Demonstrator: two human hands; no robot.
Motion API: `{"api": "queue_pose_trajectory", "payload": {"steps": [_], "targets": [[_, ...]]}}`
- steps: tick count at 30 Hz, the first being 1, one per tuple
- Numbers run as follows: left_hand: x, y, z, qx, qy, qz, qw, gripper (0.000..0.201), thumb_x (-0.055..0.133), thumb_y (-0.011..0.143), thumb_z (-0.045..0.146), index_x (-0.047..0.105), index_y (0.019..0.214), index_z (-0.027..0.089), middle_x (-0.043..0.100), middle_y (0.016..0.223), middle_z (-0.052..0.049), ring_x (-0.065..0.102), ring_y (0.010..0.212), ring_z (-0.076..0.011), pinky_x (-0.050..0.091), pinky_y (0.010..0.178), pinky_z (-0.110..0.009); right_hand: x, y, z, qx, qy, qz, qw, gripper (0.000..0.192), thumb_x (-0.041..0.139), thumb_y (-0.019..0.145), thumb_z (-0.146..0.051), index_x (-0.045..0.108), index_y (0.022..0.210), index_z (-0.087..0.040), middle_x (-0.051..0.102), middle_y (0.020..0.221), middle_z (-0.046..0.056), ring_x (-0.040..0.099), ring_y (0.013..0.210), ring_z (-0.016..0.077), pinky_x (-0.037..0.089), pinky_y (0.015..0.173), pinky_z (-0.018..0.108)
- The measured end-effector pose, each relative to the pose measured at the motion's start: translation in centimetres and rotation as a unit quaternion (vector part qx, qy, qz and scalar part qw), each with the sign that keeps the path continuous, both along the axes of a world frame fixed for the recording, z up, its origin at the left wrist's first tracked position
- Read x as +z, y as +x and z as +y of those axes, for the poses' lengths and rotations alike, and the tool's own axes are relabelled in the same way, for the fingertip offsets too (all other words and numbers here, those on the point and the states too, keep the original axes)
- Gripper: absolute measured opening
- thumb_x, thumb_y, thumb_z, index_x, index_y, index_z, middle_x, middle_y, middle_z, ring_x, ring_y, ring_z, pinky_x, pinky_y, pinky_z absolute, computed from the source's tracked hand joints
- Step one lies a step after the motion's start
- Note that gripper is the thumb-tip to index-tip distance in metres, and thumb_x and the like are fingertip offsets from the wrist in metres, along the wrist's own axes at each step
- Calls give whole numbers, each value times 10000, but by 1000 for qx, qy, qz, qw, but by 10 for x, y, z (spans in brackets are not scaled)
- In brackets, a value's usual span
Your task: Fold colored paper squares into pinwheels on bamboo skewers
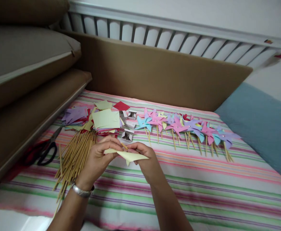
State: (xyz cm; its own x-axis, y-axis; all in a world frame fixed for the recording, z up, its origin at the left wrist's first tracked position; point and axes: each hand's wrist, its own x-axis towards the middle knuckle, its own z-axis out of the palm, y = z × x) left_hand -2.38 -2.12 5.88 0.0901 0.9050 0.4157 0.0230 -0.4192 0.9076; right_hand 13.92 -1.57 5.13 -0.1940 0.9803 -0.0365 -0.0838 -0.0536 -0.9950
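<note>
Your left hand point(99, 158) and your right hand point(145, 157) meet above the striped sheet point(203, 186) of the bed. Both are closed on a pale yellow paper point(129, 156): the left fingers pinch its left end, the right fingers press its middle from above, and its pointed corner sticks out to the right. A thin stick point(124, 146) shows between the fingertips of both hands, just above the paper; which hand holds it I cannot tell. On your left wrist there is a silver bracelet point(82, 191).

Behind your hands, some small white boxes point(128, 126) lie open on the sheet. The nearest one has something small and dark inside, but it is too small to tell what. On the boxes I can read no writing.

To the left of the boxes lies a stack of paper squares point(105, 120), yellow on top, with purple sheets point(74, 115) beside it. A bundle of sticks point(74, 157) lies just beside your left hand, and scissors point(44, 150) lie more to the left. To the right, a row of finished pinwheels point(186, 128) lies on the sheet, in pink, blue and purple.
</note>
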Motion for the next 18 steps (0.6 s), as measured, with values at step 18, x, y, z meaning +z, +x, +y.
{"api": "queue_pose_trajectory", "payload": {"steps": [18], "targets": [[0,4,0,11,-31,3,999,36,677,720,194,710,706,190,667,801,-59,606,824,-191,452,795,-319,12,-3,-3,-16,11,-15,1000,124,579,621,-155,675,685,-199,498,496,-47,434,498,96,370,493,218]]}}
